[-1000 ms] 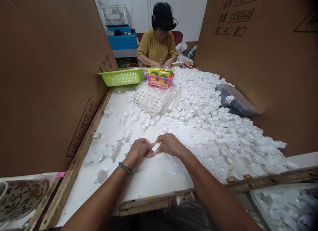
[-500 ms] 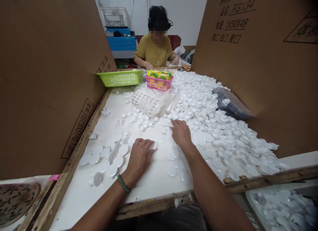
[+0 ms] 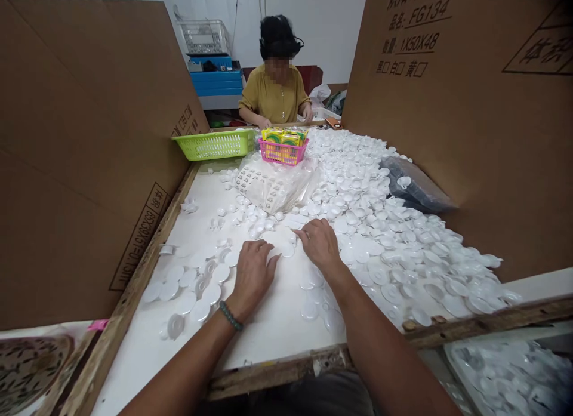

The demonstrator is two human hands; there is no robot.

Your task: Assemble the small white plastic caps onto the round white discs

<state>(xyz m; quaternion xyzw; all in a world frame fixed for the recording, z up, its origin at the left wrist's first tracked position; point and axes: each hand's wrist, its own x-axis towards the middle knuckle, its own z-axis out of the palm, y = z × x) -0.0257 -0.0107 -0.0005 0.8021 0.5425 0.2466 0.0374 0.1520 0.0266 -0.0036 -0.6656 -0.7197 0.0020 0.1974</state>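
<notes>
**Risk: discs getting scattered**

Resting palm-down on white tabletop (image 3: 268, 320): left hand (image 3: 253, 271), fingers loosely spread, gripping nothing visible; right hand (image 3: 320, 243), fingers apart, tips touching a white disc (image 3: 287, 249) btwn both hands. Sitting w/ wrist beside big disc pile (image 3: 385, 225); prob nudging loose discs (image 3: 197, 284) toward wooden edge (image 3: 277, 368) if sweeping too fast.
</notes>
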